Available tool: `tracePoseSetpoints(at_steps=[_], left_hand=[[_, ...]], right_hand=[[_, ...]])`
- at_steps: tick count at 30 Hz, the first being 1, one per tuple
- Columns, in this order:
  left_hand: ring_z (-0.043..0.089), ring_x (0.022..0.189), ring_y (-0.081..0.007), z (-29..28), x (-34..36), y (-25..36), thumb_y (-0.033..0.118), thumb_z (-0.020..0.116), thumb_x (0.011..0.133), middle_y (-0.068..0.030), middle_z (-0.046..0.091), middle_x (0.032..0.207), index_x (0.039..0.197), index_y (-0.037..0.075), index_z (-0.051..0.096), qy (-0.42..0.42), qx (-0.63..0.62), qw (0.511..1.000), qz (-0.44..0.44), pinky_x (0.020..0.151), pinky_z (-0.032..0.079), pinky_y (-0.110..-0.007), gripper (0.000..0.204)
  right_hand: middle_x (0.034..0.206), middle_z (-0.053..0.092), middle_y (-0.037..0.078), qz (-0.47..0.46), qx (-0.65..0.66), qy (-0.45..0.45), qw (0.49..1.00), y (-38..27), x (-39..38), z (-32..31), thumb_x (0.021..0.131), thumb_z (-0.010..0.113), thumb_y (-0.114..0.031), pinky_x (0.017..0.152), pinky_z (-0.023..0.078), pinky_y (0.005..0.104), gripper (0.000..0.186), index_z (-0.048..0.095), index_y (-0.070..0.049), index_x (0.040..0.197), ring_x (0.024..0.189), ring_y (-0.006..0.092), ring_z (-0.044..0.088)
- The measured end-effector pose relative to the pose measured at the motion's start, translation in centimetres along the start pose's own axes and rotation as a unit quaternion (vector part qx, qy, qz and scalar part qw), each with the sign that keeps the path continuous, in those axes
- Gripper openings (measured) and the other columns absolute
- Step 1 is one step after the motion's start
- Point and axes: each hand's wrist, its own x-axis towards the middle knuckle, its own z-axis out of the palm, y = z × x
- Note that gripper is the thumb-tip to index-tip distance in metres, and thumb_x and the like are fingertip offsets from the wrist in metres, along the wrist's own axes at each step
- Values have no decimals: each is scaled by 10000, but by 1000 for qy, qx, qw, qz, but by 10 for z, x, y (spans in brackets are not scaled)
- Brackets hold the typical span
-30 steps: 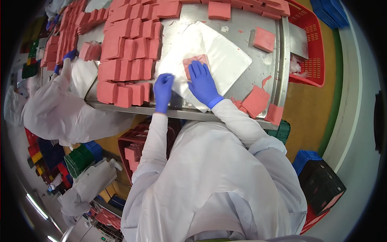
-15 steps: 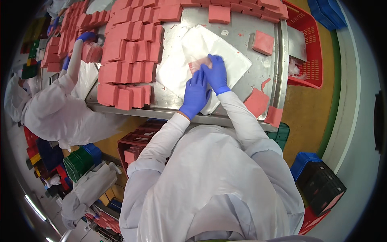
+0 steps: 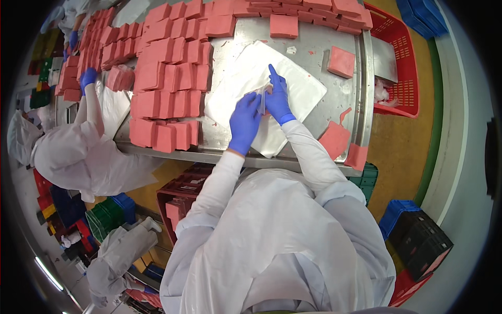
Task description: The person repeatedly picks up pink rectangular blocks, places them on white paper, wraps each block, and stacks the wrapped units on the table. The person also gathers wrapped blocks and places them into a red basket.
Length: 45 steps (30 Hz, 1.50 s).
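Both of my gloved hands are on a pink block [image 3: 266, 104] partly covered by a translucent sheet, on a stack of white sheets [image 3: 303, 91]. My left hand [image 3: 244, 123] grips the sheet and block from the left, fingers pointing away from me. My right hand [image 3: 277, 102] holds them from the right, index finger stretched upward. Much of the block is hidden by the fingers and sheet. Rows of bare pink blocks [image 3: 164, 104] stand just left of the sheets on the steel table [image 3: 251, 29]. A loose block [image 3: 341, 62] lies to the right.
A red crate [image 3: 408, 73] stands beyond the table's right edge. Pink slabs and scraps [image 3: 334, 140] lie at the near right corner. A co-worker [image 3: 78, 152] in white works at the left, others farther off. More crates [image 3: 413, 235] stand on the floor.
My left hand has moved right and inward to meet my right hand at the block. The right hand has shifted up and turned more upright. The sheet has been raised around the block.
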Motion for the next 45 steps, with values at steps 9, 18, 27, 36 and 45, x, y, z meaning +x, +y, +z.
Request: tracePoseSetpoints(at_steps=[9, 18, 27, 36, 45], left_hand=[[518, 1195, -304, -11, 46, -9, 169, 718, 775, -165, 520, 1323, 1395, 100, 461, -180, -165, 970, 3, 996, 438, -372, 675], [629, 976, -221, 76, 268, -12, 364, 750, 790, -153, 660, 1082, 1233, -16, 575, 28, -158, 977, -139, 853, 496, -320, 609], [646, 909, -193, 114, 322, -15, 263, 803, 757, -120, 660, 1069, 1156, -46, 576, -104, -405, 881, -223, 773, 520, -310, 553], [598, 1003, -149, 28, 110, 51, 226, 648, 911, -89, 637, 1074, 1187, -14, 548, -61, -529, 813, -237, 909, 457, -280, 379], [563, 874, -259, -16, -50, 25, 219, 686, 795, -68, 572, 865, 858, 93, 610, -220, 26, 971, 95, 763, 439, -398, 160]], right_hand=[[1234, 543, 177, -263, -402, -134, 866, -35, -27, -49, 763, 609, -96, 1059, 347, 464, 432, 543, -25, 1184, 1245, 369, 451], [1137, 633, 226, 84, -42, 199, 976, 0, 93, -165, 856, 685, -226, 882, 482, 383, 481, 546, 37, 1235, 1043, 337, 623], [997, 599, 197, 10, -255, 205, 945, 46, 137, -208, 837, 677, -215, 852, 474, 449, 428, 580, 1, 1193, 929, 387, 583], [1185, 587, 71, 259, 327, -49, 908, -17, 39, -81, 903, 658, -205, 918, 461, 284, 516, 456, 18, 1322, 1074, 153, 569], [1092, 652, 108, -32, 320, -112, 940, -228, 29, -101, 871, 689, -186, 879, 479, 286, 426, 530, 7, 1215, 981, 141, 612]])
